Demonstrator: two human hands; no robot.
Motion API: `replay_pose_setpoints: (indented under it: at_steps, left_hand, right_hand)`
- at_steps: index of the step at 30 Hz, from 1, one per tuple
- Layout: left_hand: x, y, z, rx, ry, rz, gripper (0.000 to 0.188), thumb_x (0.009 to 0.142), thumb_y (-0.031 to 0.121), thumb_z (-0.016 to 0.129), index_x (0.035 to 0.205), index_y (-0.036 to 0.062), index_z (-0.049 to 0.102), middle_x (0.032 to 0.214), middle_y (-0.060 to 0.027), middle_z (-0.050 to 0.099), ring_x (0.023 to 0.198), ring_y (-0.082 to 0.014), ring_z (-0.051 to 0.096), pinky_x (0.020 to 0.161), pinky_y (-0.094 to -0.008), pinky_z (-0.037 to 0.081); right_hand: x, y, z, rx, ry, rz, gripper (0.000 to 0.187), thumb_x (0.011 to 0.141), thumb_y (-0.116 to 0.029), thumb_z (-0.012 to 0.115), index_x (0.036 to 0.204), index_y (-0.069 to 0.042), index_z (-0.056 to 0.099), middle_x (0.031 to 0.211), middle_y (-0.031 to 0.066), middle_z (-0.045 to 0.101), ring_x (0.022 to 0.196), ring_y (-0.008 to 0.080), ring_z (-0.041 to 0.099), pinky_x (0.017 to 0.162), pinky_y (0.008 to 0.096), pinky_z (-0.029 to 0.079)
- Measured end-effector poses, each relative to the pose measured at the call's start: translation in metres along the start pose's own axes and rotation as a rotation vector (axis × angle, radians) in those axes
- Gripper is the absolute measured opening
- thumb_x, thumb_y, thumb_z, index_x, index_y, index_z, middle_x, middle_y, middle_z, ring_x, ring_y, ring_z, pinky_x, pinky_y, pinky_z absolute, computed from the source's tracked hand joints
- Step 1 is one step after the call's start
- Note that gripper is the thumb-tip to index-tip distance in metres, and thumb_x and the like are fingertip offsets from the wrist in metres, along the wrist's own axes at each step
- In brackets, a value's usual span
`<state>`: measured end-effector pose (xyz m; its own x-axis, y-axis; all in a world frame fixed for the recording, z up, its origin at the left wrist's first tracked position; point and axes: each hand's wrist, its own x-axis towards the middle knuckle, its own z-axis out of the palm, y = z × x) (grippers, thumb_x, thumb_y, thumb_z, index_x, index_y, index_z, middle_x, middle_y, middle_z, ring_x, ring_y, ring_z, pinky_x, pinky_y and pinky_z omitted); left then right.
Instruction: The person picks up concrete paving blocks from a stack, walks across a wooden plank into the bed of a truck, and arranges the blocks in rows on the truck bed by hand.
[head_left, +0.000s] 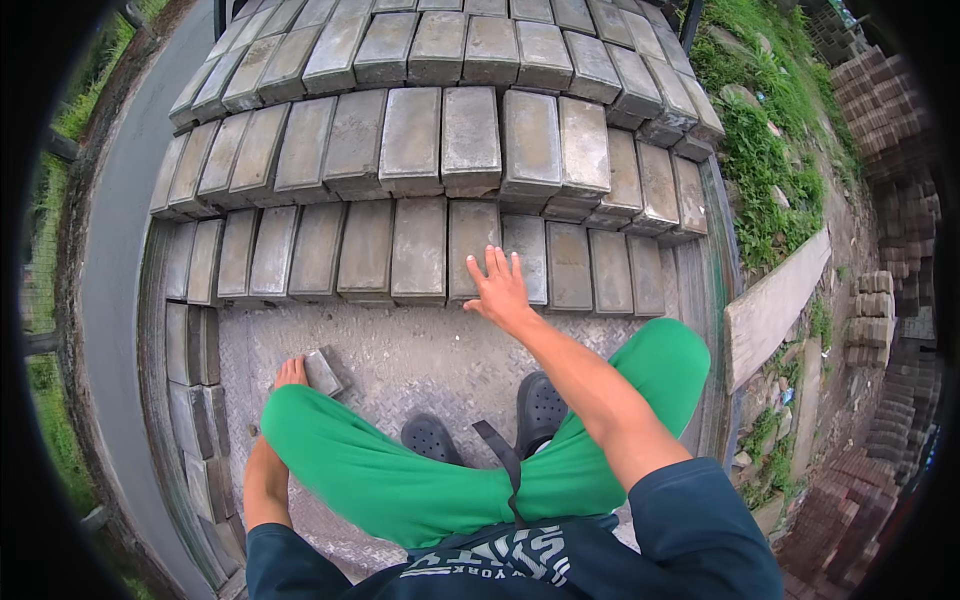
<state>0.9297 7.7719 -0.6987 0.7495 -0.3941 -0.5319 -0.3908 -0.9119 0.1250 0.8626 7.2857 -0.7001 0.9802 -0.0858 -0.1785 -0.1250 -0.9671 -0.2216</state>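
My right hand [497, 288] reaches forward with its fingers spread over a grey paving block [474, 230] in the nearest row, fingertips on or just above its top. Beside my left knee, my left hand [290, 372] is partly hidden by the green trouser leg. Its visible fingers point forward, stretched out along the left side of a loose grey block [324, 372] that sits at an angle on the floor. Whether they touch that block is hard to tell, and the thumb is hidden.
Stepped rows of paving blocks [410, 140] rise ahead. More blocks [190, 420] line the left edge of the metal bed [380, 345]. My dark clogs [430, 438] stand on it. A road [130, 250] runs left; grass [760, 170], a plank [775, 310] and block stacks [875, 315] lie right.
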Motion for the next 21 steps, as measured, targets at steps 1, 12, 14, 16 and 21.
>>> replay_pose_setpoints:
  at_steps: [1, 12, 14, 16, 21]
  left_hand:
    - [-0.002, -0.002, -0.003, -0.014, 0.010, 0.000, 0.099, 0.061, 0.038, 0.080, 0.138, -0.0052, 0.034, 0.129, -0.0247, 0.048, 0.121, -0.0408, 0.049, 0.102, -0.0472, 0.041]
    - [-0.013, 0.071, -0.158, 0.053, 0.277, 0.409, 0.114, 0.040, 0.034, 0.087, 0.133, -0.0034, 0.032, 0.118, -0.0250, 0.050, 0.113, -0.0426, 0.051, 0.098, -0.0445, 0.045]
    - [-0.020, 0.102, -0.191, 0.107, 0.373, 0.466, 0.113, 0.039, 0.032, 0.086, 0.132, -0.0019, 0.033, 0.118, -0.0218, 0.050, 0.111, -0.0405, 0.052, 0.096, -0.0431, 0.045]
    - [-0.024, 0.145, -0.217, 0.072, 0.478, 0.430, 0.109, 0.043, 0.034, 0.086, 0.132, -0.0025, 0.034, 0.119, -0.0234, 0.050, 0.112, -0.0405, 0.052, 0.097, -0.0431, 0.044]
    - [-0.034, 0.263, -0.240, -0.411, 0.621, 0.309, 0.108, 0.054, 0.040, 0.086, 0.134, -0.0055, 0.030, 0.122, -0.0252, 0.052, 0.112, -0.0371, 0.055, 0.096, -0.0428, 0.045]
  right_hand:
    - [0.001, -0.003, -0.002, -0.030, -0.011, -0.011, 0.095, 0.070, -0.050, 0.079, 0.146, -0.010, 0.038, 0.149, 0.0284, 0.031, 0.141, 0.0396, 0.028, 0.113, 0.0584, 0.021]
    - [0.006, -0.034, -0.033, 0.082, -0.331, 0.202, 0.089, 0.085, -0.050, 0.066, 0.153, -0.011, 0.024, 0.155, 0.0245, 0.024, 0.145, 0.0399, 0.022, 0.117, 0.0567, 0.015]
    - [0.000, -0.054, -0.054, 0.393, -0.351, 0.110, 0.099, 0.081, -0.054, 0.068, 0.154, -0.009, 0.018, 0.155, 0.0251, 0.025, 0.143, 0.0406, 0.026, 0.116, 0.0540, 0.021]
    - [-0.021, -0.067, -0.060, 0.783, -0.219, -0.119, 0.112, 0.077, -0.060, 0.071, 0.153, -0.003, 0.012, 0.153, 0.0268, 0.027, 0.140, 0.0428, 0.030, 0.114, 0.0517, 0.027]
    - [-0.082, -0.121, -0.103, 1.025, 0.292, -0.225, 0.127, 0.068, -0.056, 0.080, 0.153, -0.001, 0.004, 0.146, 0.0309, 0.033, 0.133, 0.0433, 0.040, 0.109, 0.0458, 0.036]
